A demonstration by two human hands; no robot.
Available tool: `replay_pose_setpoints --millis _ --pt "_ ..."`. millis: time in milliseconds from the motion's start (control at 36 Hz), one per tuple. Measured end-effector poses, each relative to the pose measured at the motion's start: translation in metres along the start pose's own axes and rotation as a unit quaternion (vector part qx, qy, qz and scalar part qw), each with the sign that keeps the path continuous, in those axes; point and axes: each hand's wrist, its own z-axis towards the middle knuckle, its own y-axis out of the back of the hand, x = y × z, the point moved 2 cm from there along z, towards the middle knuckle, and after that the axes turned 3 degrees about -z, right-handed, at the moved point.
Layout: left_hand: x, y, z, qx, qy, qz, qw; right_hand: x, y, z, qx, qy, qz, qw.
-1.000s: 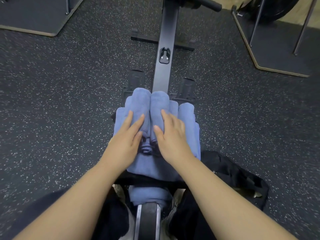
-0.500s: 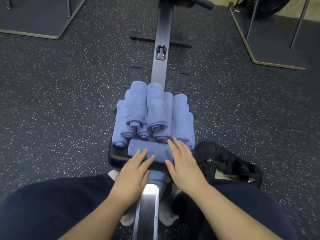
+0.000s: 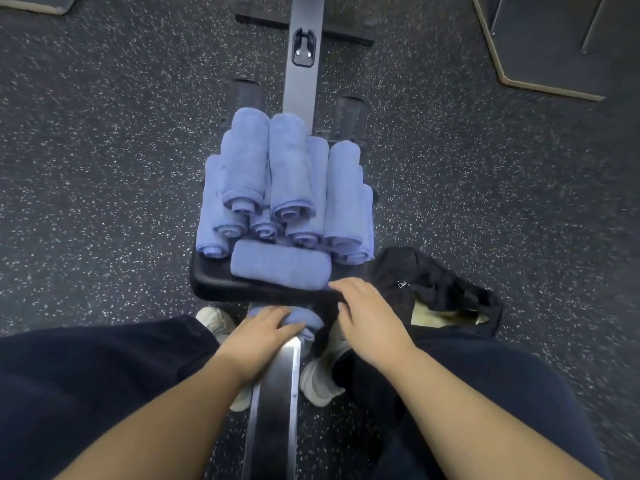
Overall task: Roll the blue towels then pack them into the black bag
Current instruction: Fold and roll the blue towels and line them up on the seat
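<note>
The rolled blue towels (image 3: pixel 287 181) are soft terry cylinders, piled in two layers on the black padded seat (image 3: pixel 211 282) of a rowing machine, their spiral ends turned toward the person. One more rolled towel (image 3: pixel 280 268) lies crosswise in front of the pile, on the near part of the seat. Below the seat edge a further blue towel (image 3: pixel 304 322) is bunched on the shiny metal rail (image 3: pixel 277 393). The left hand (image 3: pixel 263 337) rests on this towel with fingers almost straight and together; it covers it but does not grip it. The right hand (image 3: pixel 367 317) is flat and relaxed, its fingertips at the right corner of the seat, just beside the crosswise roll, holding nothing.

The black bag (image 3: pixel 446 289) of limp, wrinkled fabric lies on the floor to the right of the seat, its mouth open; inside a pale yellowish lining or object shows, I cannot tell which, and no towel is visible in it.

The floor (image 3: pixel 104 168) is dark speckled rubber. White shoes (image 3: pixel 318 382) and dark trousers (image 3: pixel 86 393) are beside the rail. A dark platform with a wooden edge (image 3: pixel 540 81) is at far right.
</note>
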Motion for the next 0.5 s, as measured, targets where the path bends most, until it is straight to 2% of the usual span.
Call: replay_pose_setpoints --millis 56,83,139,194,278,361,500 --pt "0.005 -0.008 0.003 -0.031 -0.048 0.026 0.998 0.0 -0.003 -0.001 0.013 -0.003 -0.001 1.0" --pt "0.006 -0.011 0.004 -0.021 -0.053 0.036 0.998 0.0 -0.004 -0.001 0.018 -0.005 -0.001 1.0" --pt "0.01 -0.01 0.004 -0.016 -0.016 0.029 0.999 0.0 -0.005 -0.002 0.027 -0.008 0.0 1.0" --pt "0.011 -0.012 0.007 0.001 -0.048 0.106 0.993 -0.001 -0.004 -0.002 0.03 -0.011 0.003 0.999" --pt "0.011 -0.012 0.009 -0.024 -0.08 0.186 0.979 -0.001 -0.004 -0.002 0.032 -0.015 0.003 0.999" --pt "0.013 -0.009 0.006 -0.05 -0.123 0.183 0.974 0.001 -0.005 -0.003 0.036 -0.01 -0.003 0.999" --pt "0.004 0.004 -0.007 -0.11 -0.17 0.114 0.973 0.009 -0.003 -0.006 0.052 -0.017 0.006 0.998"
